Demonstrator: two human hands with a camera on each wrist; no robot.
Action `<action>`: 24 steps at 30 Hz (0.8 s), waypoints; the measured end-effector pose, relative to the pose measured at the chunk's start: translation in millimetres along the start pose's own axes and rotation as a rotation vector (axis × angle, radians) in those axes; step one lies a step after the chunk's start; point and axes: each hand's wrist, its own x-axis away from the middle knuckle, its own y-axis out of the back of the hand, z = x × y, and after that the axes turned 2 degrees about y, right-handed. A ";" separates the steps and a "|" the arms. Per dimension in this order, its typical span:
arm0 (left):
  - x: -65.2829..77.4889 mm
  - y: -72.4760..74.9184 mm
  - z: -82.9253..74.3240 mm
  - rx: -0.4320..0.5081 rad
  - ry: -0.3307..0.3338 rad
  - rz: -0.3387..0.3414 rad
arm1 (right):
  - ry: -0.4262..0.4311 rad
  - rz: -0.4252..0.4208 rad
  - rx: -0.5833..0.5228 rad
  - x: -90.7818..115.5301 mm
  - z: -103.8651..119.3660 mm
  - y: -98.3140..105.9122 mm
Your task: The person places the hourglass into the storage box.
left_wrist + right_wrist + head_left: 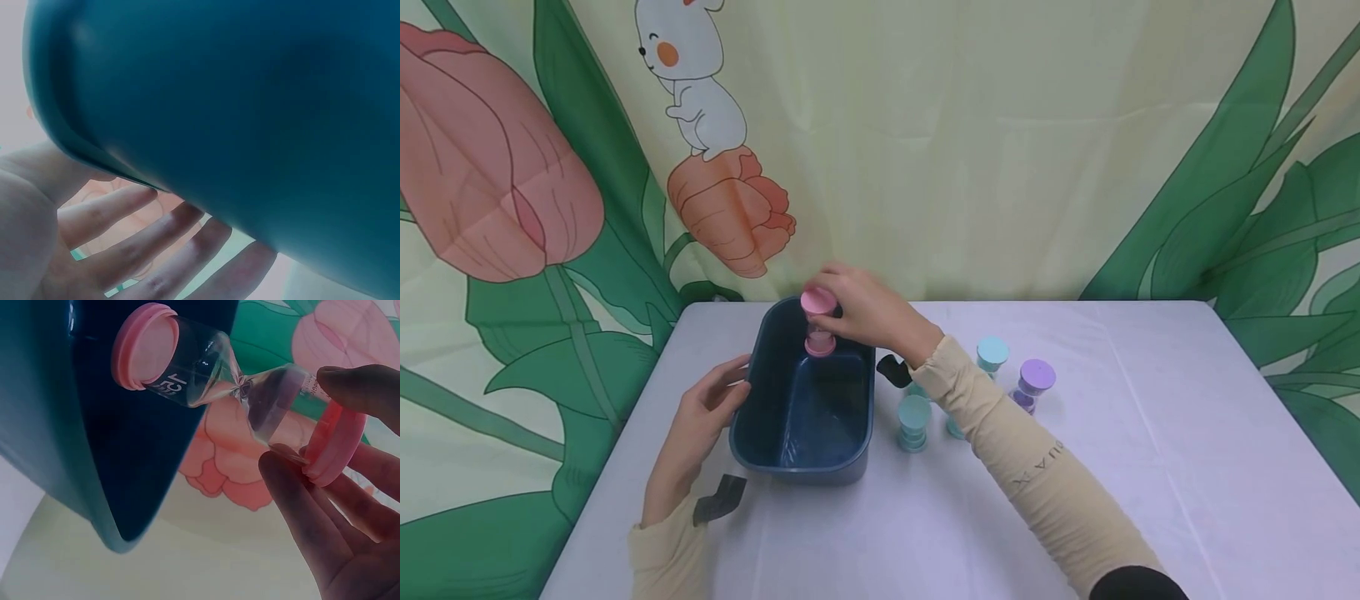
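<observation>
A pink-capped hourglass (820,322) is pinched near its upper cap between thumb and fingers of my right hand (865,310). It hangs over the far end of a dark blue bin (801,477). In the right wrist view the hourglass (244,390) shows clear glass bulbs and a "15" mark, with its lower cap inside the bin's opening. My left hand (702,408) touches the bin's left side; the left wrist view shows its spread, fairly straight fingers (144,250) against the blue wall (250,125).
Right of the bin stand several teal-capped hourglasses, one (913,422) nearest the bin and another (992,353) farther back, plus a purple-capped hourglass (1036,379). My right forearm partly hides this group. A white cloth (1120,467) covers the table; a printed curtain (970,150) hangs behind.
</observation>
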 end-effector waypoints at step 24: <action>-0.3 -1.1 -0.9 -0.001 0.008 0.003 | -0.100 0.161 0.058 -31.4 1.3 -27.1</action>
